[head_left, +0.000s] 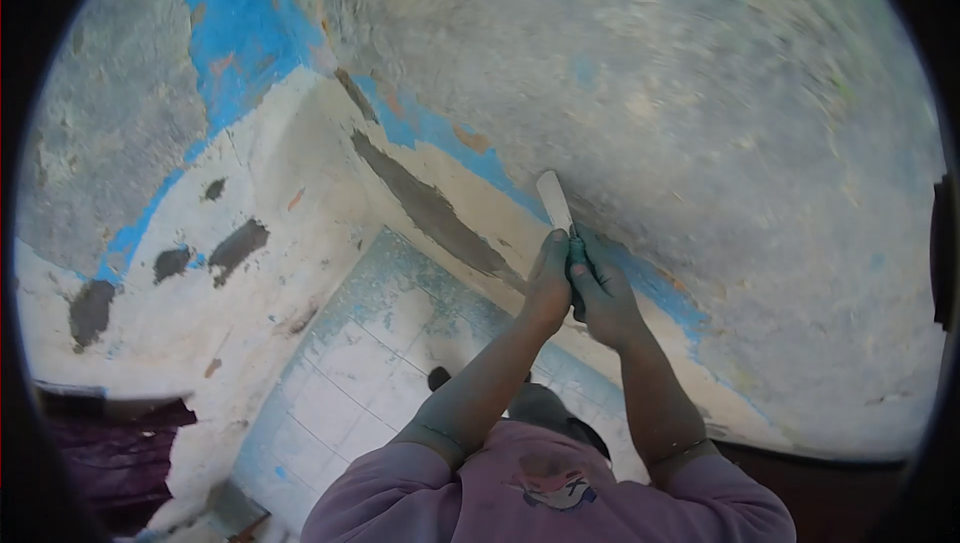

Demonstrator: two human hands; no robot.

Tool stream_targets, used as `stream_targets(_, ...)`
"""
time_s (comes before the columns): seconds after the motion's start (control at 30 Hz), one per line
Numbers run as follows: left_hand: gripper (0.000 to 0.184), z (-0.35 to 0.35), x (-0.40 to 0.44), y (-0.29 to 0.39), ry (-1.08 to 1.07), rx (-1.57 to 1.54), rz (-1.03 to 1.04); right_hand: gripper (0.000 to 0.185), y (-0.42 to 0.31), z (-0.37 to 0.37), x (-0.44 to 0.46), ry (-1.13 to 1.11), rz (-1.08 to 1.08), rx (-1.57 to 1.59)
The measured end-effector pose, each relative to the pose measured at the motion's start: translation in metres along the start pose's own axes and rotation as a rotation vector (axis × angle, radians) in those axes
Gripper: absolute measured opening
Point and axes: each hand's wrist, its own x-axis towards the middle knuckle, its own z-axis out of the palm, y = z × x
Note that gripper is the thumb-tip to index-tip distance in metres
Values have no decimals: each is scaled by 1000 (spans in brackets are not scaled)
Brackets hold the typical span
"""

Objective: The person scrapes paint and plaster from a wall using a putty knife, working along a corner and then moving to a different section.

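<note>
Both hands are closed around one scraper, which has a flat, pale metal blade point(552, 198) and a dark green handle point(577, 268). My left hand point(546, 288) wraps the handle from the left, its thumb up near the blade. From the other side my right hand point(608, 298) grips the same handle, thumb lying along it. The blade points up and slightly left, over the edge between a blue paint strip point(460, 143) and the rough grey wall point(680, 93). Whether its tip touches the wall I cannot tell.
In the corner, a cream-coloured lower wall point(300, 143) has several dark bare patches, one a long grey patch point(430, 203). Blue paint point(235, 23) runs up the corner. Below lies a dusty tiled floor point(350, 373). Dark purple cloth point(115, 458) is at lower left.
</note>
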Motion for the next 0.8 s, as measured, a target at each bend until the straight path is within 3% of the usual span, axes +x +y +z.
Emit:
stream_targets(0.07,36,-14,16,4,69,-6,-10,51,-4,3,16,-85,-8,-211)
stream_targets(0.13,34,-17,27,16,82,-38,-2,52,-8,12,24,-116,117,-79)
stream_targets(0.17,33,-15,29,25,127,-11,21,52,5,14,29,-106,33,-30)
stream_targets(0.23,32,-22,30,24,190,13,34,52,6,16,29,-165,63,86)
stream_targets(0.37,34,-25,39,24,135,-248,-58,50,23,16,37,-220,108,341)
stream_targets(0.43,35,-28,43,23,133,-305,-76,50,18,21,39,-200,85,299)
stream_targets(0.5,34,-36,48,21,0,-383,-88,50,15,25,43,-168,56,266)
stream_targets(0.6,34,-42,53,19,22,-407,-99,48,17,30,42,-153,86,159)
stream_targets(0.67,34,-40,50,15,44,-432,-101,46,16,37,40,-61,-83,-22)
stream_targets(0.8,34,-42,52,17,50,-490,-134,44,16,48,38,28,-154,-25)
